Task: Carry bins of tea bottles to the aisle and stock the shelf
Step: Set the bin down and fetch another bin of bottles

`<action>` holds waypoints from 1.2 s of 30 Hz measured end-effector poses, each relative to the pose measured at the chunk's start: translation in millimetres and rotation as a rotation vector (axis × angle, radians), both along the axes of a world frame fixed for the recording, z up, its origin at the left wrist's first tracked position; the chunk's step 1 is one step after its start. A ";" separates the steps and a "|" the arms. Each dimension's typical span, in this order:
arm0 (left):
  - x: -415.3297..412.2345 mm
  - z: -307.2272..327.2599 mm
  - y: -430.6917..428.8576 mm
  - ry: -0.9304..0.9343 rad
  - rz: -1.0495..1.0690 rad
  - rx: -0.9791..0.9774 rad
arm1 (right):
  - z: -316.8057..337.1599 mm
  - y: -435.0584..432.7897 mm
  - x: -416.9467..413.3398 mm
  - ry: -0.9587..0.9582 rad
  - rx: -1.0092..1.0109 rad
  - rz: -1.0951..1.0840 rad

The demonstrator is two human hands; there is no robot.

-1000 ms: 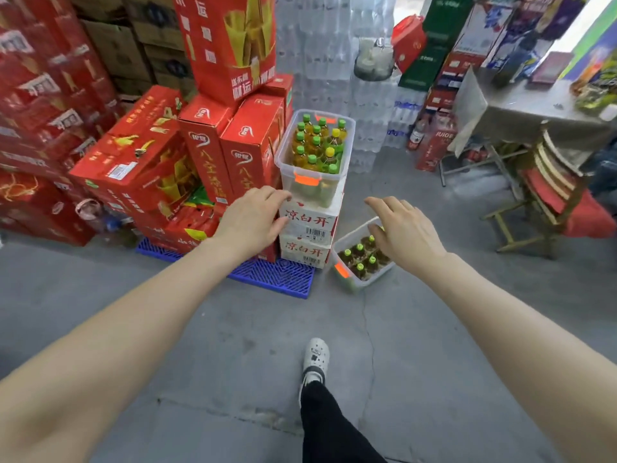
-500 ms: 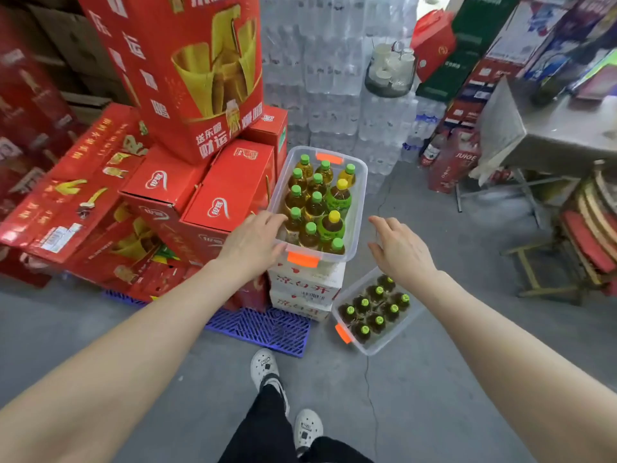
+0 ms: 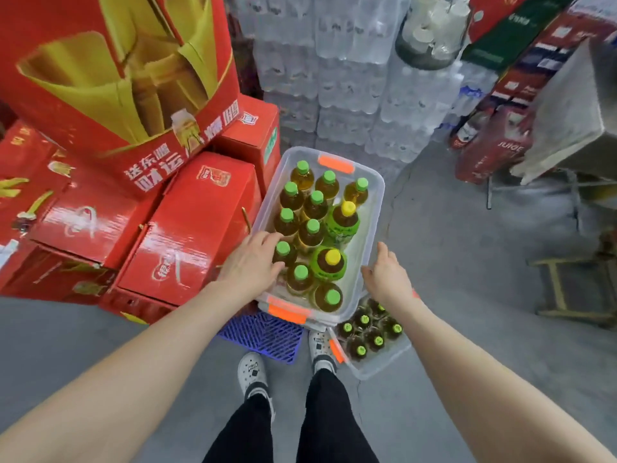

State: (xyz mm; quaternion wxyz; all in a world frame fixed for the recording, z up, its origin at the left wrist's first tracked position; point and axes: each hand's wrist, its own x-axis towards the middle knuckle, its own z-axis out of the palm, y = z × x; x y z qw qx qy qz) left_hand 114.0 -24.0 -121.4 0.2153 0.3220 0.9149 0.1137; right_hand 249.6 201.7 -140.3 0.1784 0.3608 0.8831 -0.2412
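A clear plastic bin with orange handles stands on a stack next to red cartons. It holds several tea bottles with green caps and two with yellow caps. My left hand lies on its near left rim, fingers draped over the edge beside a bottle. My right hand presses the near right rim, thumb up along the wall, fingers hidden. A second clear bin of dark green-capped bottles sits on the floor below, by my right foot.
Red cartons are stacked at the left. Shrink-wrapped water packs rise behind the bin. A blue plastic pallet lies under the stack. At the right are a covered table and a wooden chair on grey concrete floor.
I have stepped up close to the stack. My left hand has settled over the bin's left rim, and my right hand has moved in from the air onto its right rim.
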 end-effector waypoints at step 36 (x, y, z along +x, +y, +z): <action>-49.5 -97.3 96.6 -0.283 0.758 0.111 | -70.8 138.8 -85.8 -0.023 -0.070 -0.133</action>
